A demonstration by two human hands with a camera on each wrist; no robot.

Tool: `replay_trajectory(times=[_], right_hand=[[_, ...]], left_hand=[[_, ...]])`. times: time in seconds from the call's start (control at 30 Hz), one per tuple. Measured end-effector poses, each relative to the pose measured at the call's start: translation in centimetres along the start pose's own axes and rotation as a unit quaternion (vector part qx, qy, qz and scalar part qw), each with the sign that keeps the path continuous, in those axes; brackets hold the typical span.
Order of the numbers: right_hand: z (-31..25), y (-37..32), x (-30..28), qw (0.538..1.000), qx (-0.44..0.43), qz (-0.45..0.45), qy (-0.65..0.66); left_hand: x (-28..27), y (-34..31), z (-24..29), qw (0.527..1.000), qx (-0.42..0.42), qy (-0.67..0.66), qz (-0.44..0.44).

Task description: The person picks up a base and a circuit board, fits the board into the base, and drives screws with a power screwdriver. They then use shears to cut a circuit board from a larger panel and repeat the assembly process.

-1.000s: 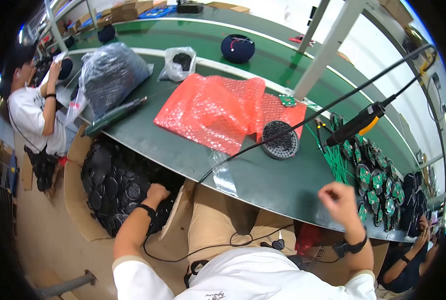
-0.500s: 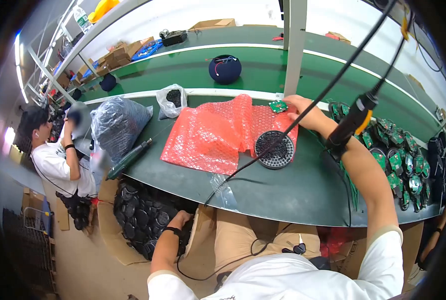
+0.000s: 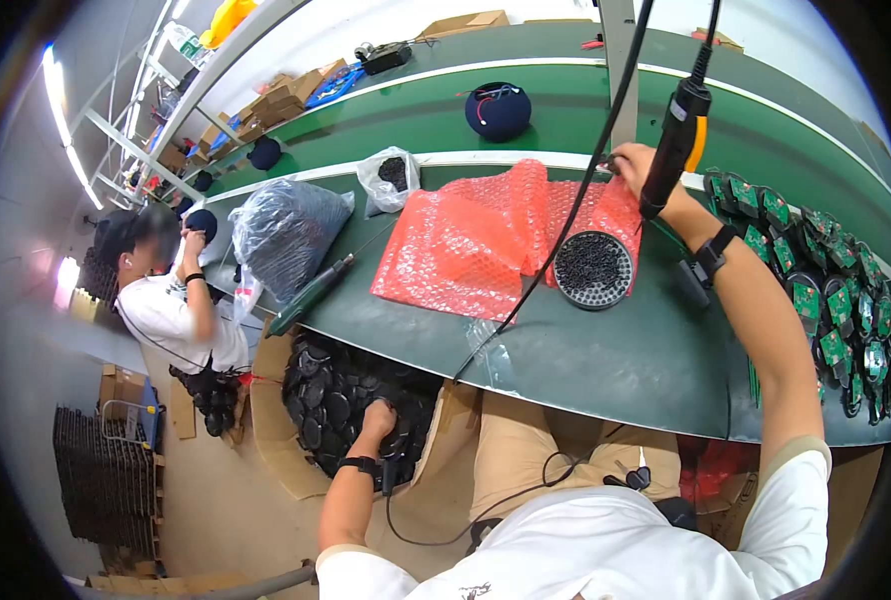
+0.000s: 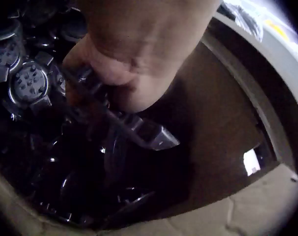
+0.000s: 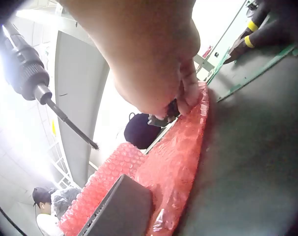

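My left hand [image 3: 378, 418] is down in a cardboard box [image 3: 271, 420] of black round plastic parts [image 3: 316, 395]. In the left wrist view its fingers grip a black plastic part [image 4: 156, 136] that stands edge-on, partly lost in shadow. At the back edge of the table, my right hand [image 3: 646, 170] pinches a small circuit board [image 5: 171, 111], mostly hidden by the fingers. Red bubble wrap [image 3: 456, 250] lies under and beside that hand. Nearer to me sits a round grey dish [image 3: 594, 295] filled with small black pieces.
A power screwdriver [image 3: 678, 135] hangs on its cable above the right forearm. Many circuit boards with dark housings [image 3: 836, 300] are heaped at the right. To the left lie a green tool [image 3: 311, 295] and a plastic-wrapped bundle [image 3: 291, 230]. Another person [image 3: 191, 300] sits at the far left.
My right hand reached from the table's front to the back and has taken the circuit board off the bubble wrap. My left hand stays in the box. The head view swung left.
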State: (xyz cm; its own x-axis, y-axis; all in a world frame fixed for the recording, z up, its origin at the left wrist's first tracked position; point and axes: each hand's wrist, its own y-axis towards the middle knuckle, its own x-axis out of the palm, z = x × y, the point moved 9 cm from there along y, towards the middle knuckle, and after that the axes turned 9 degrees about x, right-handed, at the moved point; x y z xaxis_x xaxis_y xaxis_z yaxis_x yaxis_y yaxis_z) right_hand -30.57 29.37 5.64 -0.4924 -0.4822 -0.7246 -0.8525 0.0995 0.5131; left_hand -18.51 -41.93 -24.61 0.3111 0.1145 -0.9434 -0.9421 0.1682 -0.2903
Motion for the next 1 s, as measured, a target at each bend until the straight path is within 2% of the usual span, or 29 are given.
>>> replay_trajectory(times=[0.03,0.07,0.1,0.13,0.17,0.2,0.23,0.3,0.37,0.43,0.5,0.57,0.6,0.63,0.67,0.77,0.8,0.83,0.87,0.97,1.0], right_hand=[[1.3,0.0,-0.4,0.999,0.027,0.014,0.039],[3.2,0.0,-0.5,0.982,0.135,-0.015,0.13],[4.7,-0.6,-0.8,0.945,0.241,-0.045,0.218],[5.1,-1.3,-2.7,0.943,0.261,-0.023,0.207],[5.8,-2.2,-4.7,0.94,0.281,0.001,0.195],[5.2,-3.1,-8.5,0.972,0.164,0.094,0.139],[4.2,-4.9,-12.1,0.979,0.045,0.186,0.076],[6.1,-6.5,-16.0,0.975,0.199,0.04,0.088],[6.8,-10.8,-20.9,0.908,0.355,0.063,0.214],[7.7,-15.3,-26.0,0.896,0.357,0.168,0.205],[7.6,-19.4,-29.3,0.866,0.353,0.225,0.274],[7.0,-23.4,-31.0,0.795,0.295,0.368,0.381],[6.2,-24.8,-31.0,0.797,0.292,0.369,0.379],[5.3,-26.1,-30.4,0.78,0.281,0.357,0.43],[4.5,-27.6,-29.8,0.76,0.271,0.347,0.478],[0.0,-29.8,-26.4,0.765,0.293,0.272,0.504],[-1.3,-30.4,-26.0,0.762,0.298,0.279,0.503],[-2.7,-30.4,-24.3,0.783,0.326,0.21,0.487],[-4.3,-30.3,-22.4,0.798,0.353,0.137,0.469],[-10.1,-29.3,-17.8,0.8,0.364,-0.048,0.475],[-11.5,-29.0,-16.3,0.8,0.346,-0.098,0.479]], left_hand=[[-1.8,-0.7,1.2,1.0,-0.005,0.002,0.001],[-5.7,-2.2,4.0,0.997,-0.032,0.059,0.03],[-8.3,-3.6,5.4,0.99,-0.058,0.116,0.058],[-8.9,-3.4,4.8,0.974,-0.024,0.185,0.126],[-10.2,-3.7,3.9,0.954,-0.04,0.225,0.196],[-12.6,-4.4,3.5,0.95,-0.079,0.214,0.213],[-15.9,-5.9,3.8,0.945,-0.115,0.204,0.229],[-22.5,-9.5,5.1,0.936,-0.123,0.146,0.296],[-26.6,-11.4,4.7,0.936,-0.051,-0.028,0.347],[-29.9,-11.2,9.1,0.909,-0.004,-0.265,0.322],[-31.0,-7.7,14.9,0.839,0.112,-0.422,0.324],[-29.3,-0.8,16.9,0.889,0.138,-0.339,0.275],[-28.8,1.2,19.6,0.893,0.136,-0.366,0.225],[-28.2,2.8,22.3,0.893,0.139,-0.391,0.173],[-27.5,4.7,23.1,0.895,0.129,-0.394,0.168],[-25.7,8.0,23.9,0.904,0.122,-0.383,0.149],[-27.4,7.1,23.2,0.917,0.104,-0.313,0.224],[-29.0,5.4,22.9,0.92,0.085,-0.24,0.297],[-29.8,2.7,24.6,0.893,0.094,-0.359,0.254],[-29.9,-2.6,28.9,0.805,0.175,-0.553,0.125],[-30.1,-4.7,31.6,0.82,0.226,-0.518,0.091]])
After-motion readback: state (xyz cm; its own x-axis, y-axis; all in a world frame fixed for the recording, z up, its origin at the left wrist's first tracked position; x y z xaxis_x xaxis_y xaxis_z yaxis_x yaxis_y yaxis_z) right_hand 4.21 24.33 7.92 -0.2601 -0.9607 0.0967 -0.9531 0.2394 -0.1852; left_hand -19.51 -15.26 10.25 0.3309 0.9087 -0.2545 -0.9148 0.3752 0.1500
